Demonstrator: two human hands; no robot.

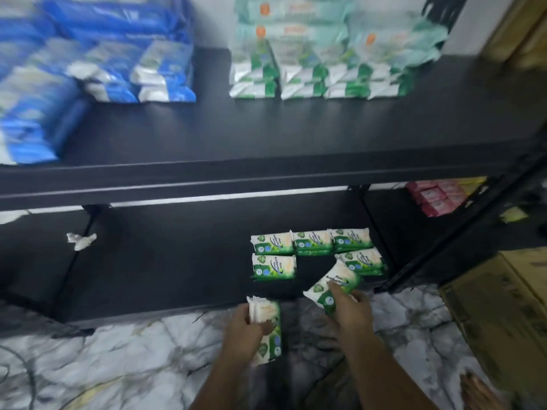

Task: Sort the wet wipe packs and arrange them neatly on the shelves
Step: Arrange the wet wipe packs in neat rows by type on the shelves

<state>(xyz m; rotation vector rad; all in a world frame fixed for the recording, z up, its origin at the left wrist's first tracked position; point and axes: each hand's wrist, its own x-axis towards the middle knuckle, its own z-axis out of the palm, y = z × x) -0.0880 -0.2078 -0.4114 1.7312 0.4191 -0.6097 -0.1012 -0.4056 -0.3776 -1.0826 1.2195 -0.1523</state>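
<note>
My left hand (244, 329) grips a small stack of green-and-white wet wipe packs (268, 332) above the floor, just in front of the bottom shelf (165, 267). My right hand (349, 309) holds one tilted green-and-white pack (334, 284) over the shelf's front edge. Several matching packs (313, 247) lie flat in two rows on the bottom shelf, with a gap in the middle of the near row. On the upper shelf (266, 137), blue packs (112, 69) are piled at left and green packs (322, 72) at centre.
A crumpled white scrap (80, 240) lies on the bottom shelf at left. Pink packs (436, 198) sit far right behind the black upright (461, 229). A cardboard box (503, 306) stands on the marble floor (118, 365) at right. My foot (476, 393) shows bottom right.
</note>
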